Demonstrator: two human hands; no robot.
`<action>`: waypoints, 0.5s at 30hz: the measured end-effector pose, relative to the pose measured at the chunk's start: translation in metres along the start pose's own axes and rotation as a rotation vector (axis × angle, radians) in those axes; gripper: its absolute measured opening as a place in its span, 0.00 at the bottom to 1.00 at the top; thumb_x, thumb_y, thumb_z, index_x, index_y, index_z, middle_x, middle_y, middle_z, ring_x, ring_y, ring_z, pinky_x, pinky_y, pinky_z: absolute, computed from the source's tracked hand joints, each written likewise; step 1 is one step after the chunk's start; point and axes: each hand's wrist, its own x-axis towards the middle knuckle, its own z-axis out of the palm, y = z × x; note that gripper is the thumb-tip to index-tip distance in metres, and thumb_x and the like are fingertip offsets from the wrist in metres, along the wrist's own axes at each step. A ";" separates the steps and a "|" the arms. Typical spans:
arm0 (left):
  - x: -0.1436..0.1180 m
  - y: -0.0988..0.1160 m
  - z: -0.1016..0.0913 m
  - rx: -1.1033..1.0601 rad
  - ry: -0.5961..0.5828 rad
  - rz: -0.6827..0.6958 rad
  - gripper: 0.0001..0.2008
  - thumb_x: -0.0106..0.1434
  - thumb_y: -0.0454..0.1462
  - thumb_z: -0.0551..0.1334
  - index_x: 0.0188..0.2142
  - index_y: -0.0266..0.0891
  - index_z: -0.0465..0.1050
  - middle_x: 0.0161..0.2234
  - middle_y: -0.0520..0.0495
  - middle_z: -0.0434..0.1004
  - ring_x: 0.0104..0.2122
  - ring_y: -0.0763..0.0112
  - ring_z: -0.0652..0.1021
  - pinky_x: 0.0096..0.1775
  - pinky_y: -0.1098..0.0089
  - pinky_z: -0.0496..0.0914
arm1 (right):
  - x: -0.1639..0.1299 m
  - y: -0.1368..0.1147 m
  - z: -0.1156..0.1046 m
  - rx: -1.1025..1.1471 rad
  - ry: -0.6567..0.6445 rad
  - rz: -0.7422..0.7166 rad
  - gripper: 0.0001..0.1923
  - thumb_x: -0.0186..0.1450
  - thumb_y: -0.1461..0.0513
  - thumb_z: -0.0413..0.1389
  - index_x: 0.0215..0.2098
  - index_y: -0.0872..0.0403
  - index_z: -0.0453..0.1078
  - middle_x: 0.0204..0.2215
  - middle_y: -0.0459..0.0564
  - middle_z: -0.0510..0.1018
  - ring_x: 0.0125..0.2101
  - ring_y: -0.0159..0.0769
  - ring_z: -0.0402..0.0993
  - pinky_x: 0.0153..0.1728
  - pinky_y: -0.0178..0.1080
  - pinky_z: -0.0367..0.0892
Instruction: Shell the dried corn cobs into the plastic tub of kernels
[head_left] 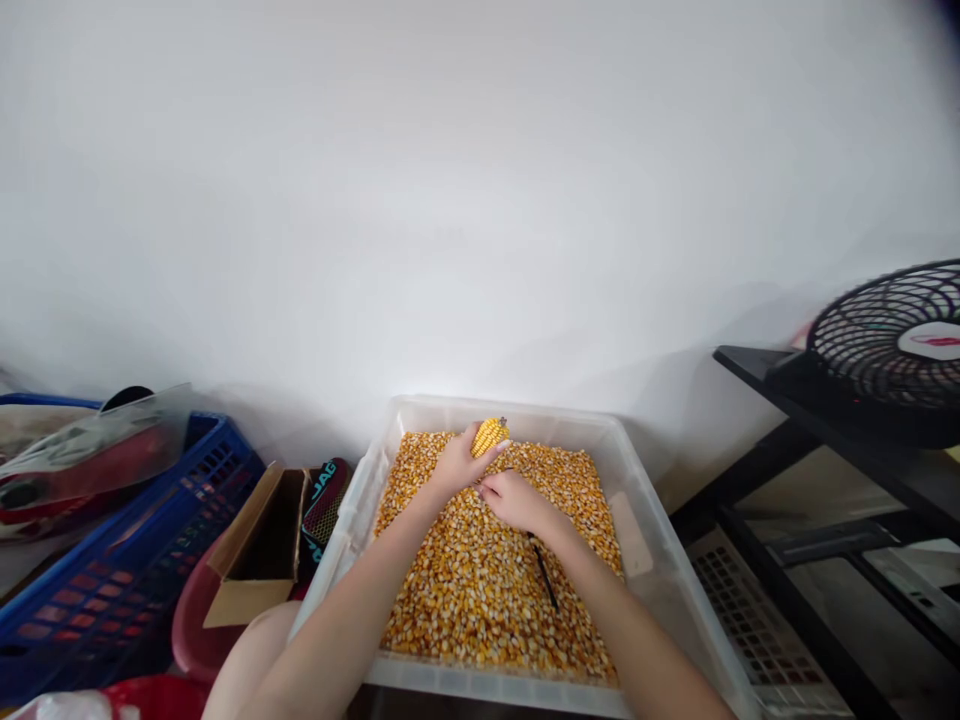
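The corn cob [490, 436], still mostly covered in kernels, sits gripped in the left hand [457, 462] above the tub [651, 530] of loose kernels [480, 590], while the right hand [516, 500], fingers curled, works beneath it.

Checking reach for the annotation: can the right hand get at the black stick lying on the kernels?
Probably yes. The black stick lies bare on the kernels beside the right forearm, just behind the right hand. Nothing covers it; the left hand holds the cob farther off.
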 end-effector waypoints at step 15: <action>0.016 -0.021 -0.004 -0.469 0.223 -0.410 0.26 0.55 0.56 0.57 0.40 0.36 0.67 0.23 0.51 0.68 0.19 0.73 0.71 0.23 0.71 0.68 | 0.000 -0.004 -0.008 -0.001 0.078 0.005 0.17 0.67 0.60 0.45 0.26 0.56 0.71 0.22 0.48 0.74 0.23 0.29 0.64 0.26 0.32 0.50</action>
